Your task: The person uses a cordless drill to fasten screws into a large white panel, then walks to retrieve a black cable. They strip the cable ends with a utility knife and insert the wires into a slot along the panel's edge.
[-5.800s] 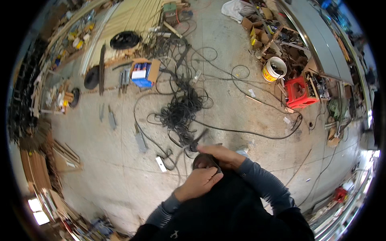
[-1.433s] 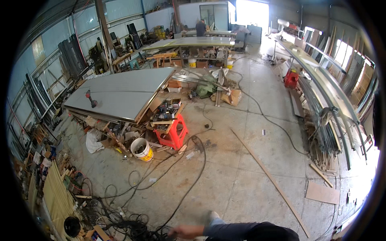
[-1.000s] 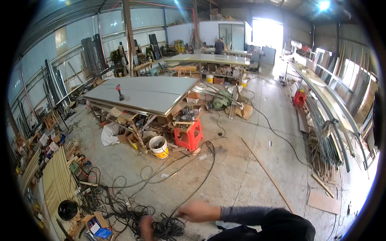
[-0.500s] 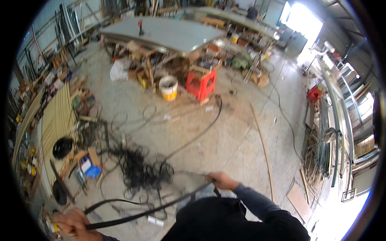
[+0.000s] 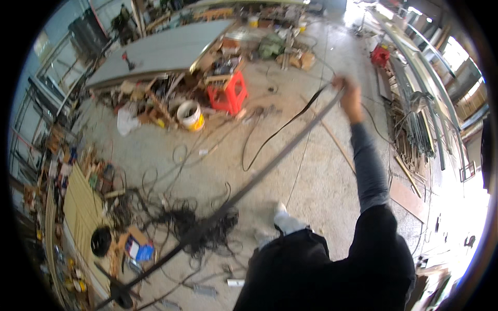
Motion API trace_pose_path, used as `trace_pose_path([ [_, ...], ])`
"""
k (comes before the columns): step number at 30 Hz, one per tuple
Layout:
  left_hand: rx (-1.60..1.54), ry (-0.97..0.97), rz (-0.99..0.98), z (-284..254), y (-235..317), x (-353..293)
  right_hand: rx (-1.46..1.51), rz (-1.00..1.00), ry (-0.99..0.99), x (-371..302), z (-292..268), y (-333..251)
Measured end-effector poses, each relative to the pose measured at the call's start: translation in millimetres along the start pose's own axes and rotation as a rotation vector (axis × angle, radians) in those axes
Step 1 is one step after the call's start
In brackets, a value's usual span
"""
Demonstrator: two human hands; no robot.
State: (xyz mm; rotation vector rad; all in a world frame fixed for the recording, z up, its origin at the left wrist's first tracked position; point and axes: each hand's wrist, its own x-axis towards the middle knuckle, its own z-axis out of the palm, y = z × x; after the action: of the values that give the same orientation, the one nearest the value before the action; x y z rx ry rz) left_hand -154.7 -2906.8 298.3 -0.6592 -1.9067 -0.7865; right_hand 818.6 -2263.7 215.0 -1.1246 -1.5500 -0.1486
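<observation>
My right hand [image 5: 350, 99] is raised and stretched out to the far right, its fingers closed round a long black strap [image 5: 262, 175]. From that hand the strap runs taut and slanting down to the lower left edge of the picture. Its loose end hangs from the hand in a curve over the floor. Below the taut length lies a tangled heap of black strapping [image 5: 179, 223]. My left hand is outside the picture, so its grip is hidden.
A white and yellow bucket [image 5: 190, 116] and a red plastic stool [image 5: 228, 95] stand beside a large grey panel [image 5: 155, 52]. On the left are an opened cardboard box [image 5: 139, 236] and black coils [image 5: 100, 241]. Long metal profiles [image 5: 415, 78] line the right side.
My right hand has swung up and away to the right, drawing out a longer stretch of strap. My left hand has left the picture at the lower left. The view has shifted.
</observation>
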Motion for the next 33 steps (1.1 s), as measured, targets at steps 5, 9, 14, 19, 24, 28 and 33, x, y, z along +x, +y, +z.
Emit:
trace_pose_path([
  [5, -0.511, -0.826, -0.258, 172.3, 266.2, -305.7, -0.240, 0.468, -0.602, -231.1, -4.4, -25.9],
  [9, -0.789, -1.581, -0.329, 159.7, 380.6, -497.3, 0.087, 0.139, -0.954, -306.0, 37.0, -95.2],
  [14, -1.476, -1.851, -0.143, 50.8, 658.8, -513.5, 0.222, 0.032, -1.052, -266.0, 47.1, -99.3],
  [19, -1.038, -1.751, 0.245, 81.5, 767.9, -438.1, 0.187, 0.360, -0.922, -213.0, -21.8, 85.0],
  [24, -0.623, -1.327, 0.613, 174.4, 758.5, -367.0, -0.067, 0.673, -0.474, -197.2, -162.0, 237.6],
  [28, -0.124, -1.372, 0.339, 247.7, 703.6, -305.1, -0.370, 0.522, -0.331, -162.6, -218.9, 313.7],
  [33, 0.021, -1.412, 0.117, 267.0, 763.6, -345.4, -0.471, 0.572, -0.218, -122.0, -199.9, 420.3],
])
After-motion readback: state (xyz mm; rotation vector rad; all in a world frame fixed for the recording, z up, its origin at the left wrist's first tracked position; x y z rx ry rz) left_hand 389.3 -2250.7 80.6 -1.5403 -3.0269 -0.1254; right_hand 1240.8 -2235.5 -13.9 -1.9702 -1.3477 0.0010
